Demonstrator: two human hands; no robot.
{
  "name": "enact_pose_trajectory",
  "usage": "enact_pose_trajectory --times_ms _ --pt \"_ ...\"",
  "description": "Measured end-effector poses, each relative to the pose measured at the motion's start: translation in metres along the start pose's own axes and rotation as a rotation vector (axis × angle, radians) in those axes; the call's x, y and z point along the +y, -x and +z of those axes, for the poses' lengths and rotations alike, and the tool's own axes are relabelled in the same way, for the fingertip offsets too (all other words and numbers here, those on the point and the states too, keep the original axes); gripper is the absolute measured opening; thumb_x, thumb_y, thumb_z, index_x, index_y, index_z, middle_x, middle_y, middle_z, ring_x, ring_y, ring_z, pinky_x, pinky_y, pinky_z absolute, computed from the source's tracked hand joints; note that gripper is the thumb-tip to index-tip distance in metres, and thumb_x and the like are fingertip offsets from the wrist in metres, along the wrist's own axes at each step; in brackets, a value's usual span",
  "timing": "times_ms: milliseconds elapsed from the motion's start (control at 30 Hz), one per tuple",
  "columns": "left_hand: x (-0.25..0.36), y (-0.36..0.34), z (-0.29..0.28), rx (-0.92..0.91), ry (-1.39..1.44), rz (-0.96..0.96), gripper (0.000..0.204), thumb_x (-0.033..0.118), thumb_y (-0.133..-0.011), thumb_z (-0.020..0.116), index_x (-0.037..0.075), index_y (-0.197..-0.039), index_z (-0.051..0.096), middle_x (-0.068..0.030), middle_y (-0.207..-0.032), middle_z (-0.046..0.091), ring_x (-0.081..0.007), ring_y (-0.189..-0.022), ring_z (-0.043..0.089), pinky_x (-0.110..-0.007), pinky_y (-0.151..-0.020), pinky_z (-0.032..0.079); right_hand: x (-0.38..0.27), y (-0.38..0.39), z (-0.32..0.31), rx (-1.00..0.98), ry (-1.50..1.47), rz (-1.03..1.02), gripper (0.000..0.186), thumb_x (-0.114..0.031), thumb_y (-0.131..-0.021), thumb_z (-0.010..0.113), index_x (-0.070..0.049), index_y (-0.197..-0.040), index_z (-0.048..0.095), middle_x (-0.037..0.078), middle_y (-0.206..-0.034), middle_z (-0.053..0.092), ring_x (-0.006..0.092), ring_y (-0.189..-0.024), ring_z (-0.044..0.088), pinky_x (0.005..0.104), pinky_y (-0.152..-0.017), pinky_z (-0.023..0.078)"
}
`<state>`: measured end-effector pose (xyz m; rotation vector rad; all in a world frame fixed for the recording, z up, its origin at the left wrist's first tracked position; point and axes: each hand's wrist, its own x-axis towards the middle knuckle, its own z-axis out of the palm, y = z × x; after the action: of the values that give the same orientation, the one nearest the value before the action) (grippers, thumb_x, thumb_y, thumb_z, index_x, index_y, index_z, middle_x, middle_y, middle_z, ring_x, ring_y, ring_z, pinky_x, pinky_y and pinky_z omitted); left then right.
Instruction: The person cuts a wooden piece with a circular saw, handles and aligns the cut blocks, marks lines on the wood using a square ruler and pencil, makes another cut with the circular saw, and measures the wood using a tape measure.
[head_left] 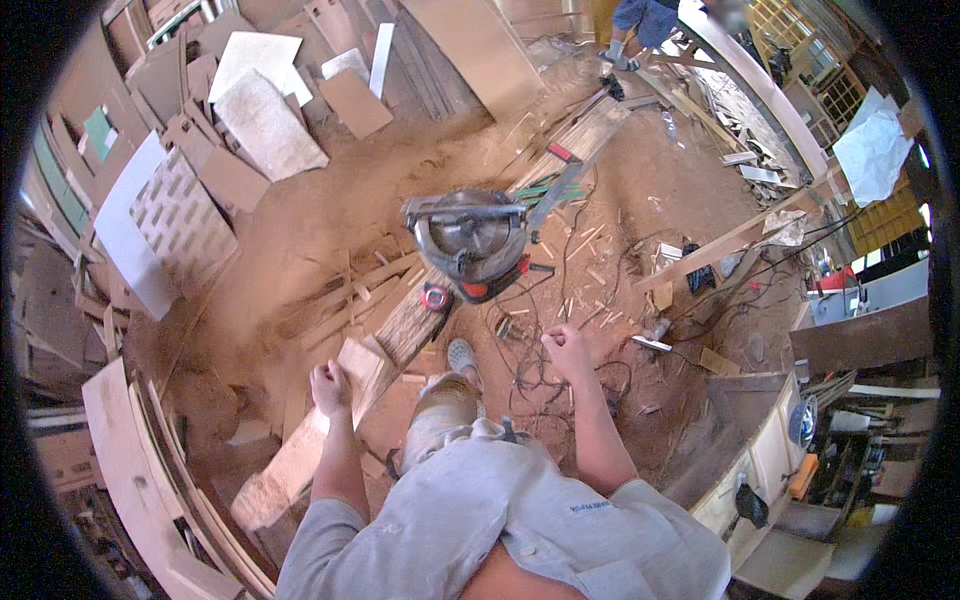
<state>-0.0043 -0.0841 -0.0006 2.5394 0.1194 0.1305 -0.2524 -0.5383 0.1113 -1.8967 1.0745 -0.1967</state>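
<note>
A long rough wooden plank [400, 340] runs diagonally ahead of me, with a circular saw [466, 240] on its upper part and a red-and-black tape measure [434, 297] just below the saw. A short pale wood piece [362, 372] lies on the plank's near part. My left hand [330, 388] is curled closed beside that piece; what its fingers hold, if anything, is hidden. Out over the littered floor, my right hand [566, 352] is also curled, its contents too small to make out. A metal bar with a red end [560, 185] lies beyond the saw.
Cut boards and panels [265, 130] stand along the left. Offcuts and tangled cables [525, 370] cover the dirt floor around my foot [462, 357]. A co-worker's legs [625, 35] show at the top. A cluttered wooden bench [755, 470] is at my right.
</note>
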Motion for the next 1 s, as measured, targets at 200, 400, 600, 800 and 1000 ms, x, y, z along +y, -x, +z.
enact_pose_trajectory --times_ms 200,400,600,800,1000 --pt "-0.012 -0.005 -0.009 0.003 0.128 0.075 0.04 0.04 -0.103 0.067 0.001 -0.103 0.069 -0.0204 -0.103 0.069 -0.0385 -0.097 0.067 -0.049 -0.088 0.053 -0.023 0.037 0.043 -0.136 0.102 -0.135 0.026 -0.029 -0.093 0.077 -0.006 -0.106 0.078 0.012 -0.092 0.079 0.0244 -0.084 0.077 0.038 -0.076 0.06" --pt "-0.031 0.024 -0.031 -0.022 0.116 0.182 0.065 0.045 -0.094 0.077 0.0 -0.136 0.058 -0.0223 -0.133 0.063 -0.041 -0.129 0.055 -0.051 -0.113 0.041 -0.056 0.053 0.086 -0.303 0.178 -0.238 0.028 -0.027 -0.091 0.078 -0.005 -0.108 0.078 0.01 -0.086 0.076 0.0224 -0.079 0.074 0.0379 -0.075 0.059" --pt "-0.023 0.042 -0.079 -0.286 -0.053 0.325 0.121 0.06 -0.073 0.09 -0.002 -0.161 0.034 -0.0246 -0.158 0.046 -0.0442 -0.146 0.042 -0.054 -0.126 0.03 -0.08 0.052 0.126 -0.261 0.205 -0.295 0.029 -0.028 -0.09 0.078 -0.006 -0.109 0.078 0.011 -0.086 0.076 0.0241 -0.079 0.074 0.0386 -0.074 0.059" --pt "-0.042 0.033 -0.08 -0.484 -0.125 0.297 0.139 0.053 -0.063 0.097 0.002 -0.168 0.021 -0.0205 -0.159 0.045 -0.0383 -0.149 0.041 -0.05 -0.127 0.03 -0.115 0.06 0.163 -0.288 0.431 -0.37 0.031 -0.033 -0.089 0.077 -0.01 -0.11 0.079 0.011 -0.088 0.078 0.0269 -0.082 0.076 0.0424 -0.076 0.06" --pt "-0.044 0.029 -0.083 -0.521 -0.129 0.316 0.134 0.048 -0.064 0.096 0.0 -0.165 0.024 -0.0209 -0.154 0.048 -0.0385 -0.145 0.044 -0.05 -0.125 0.032 -0.116 0.081 0.188 -0.249 0.47 -0.343 0.031 -0.033 -0.088 0.077 -0.011 -0.109 0.08 0.011 -0.09 0.078 0.0275 -0.084 0.076 0.0429 -0.079 0.06"
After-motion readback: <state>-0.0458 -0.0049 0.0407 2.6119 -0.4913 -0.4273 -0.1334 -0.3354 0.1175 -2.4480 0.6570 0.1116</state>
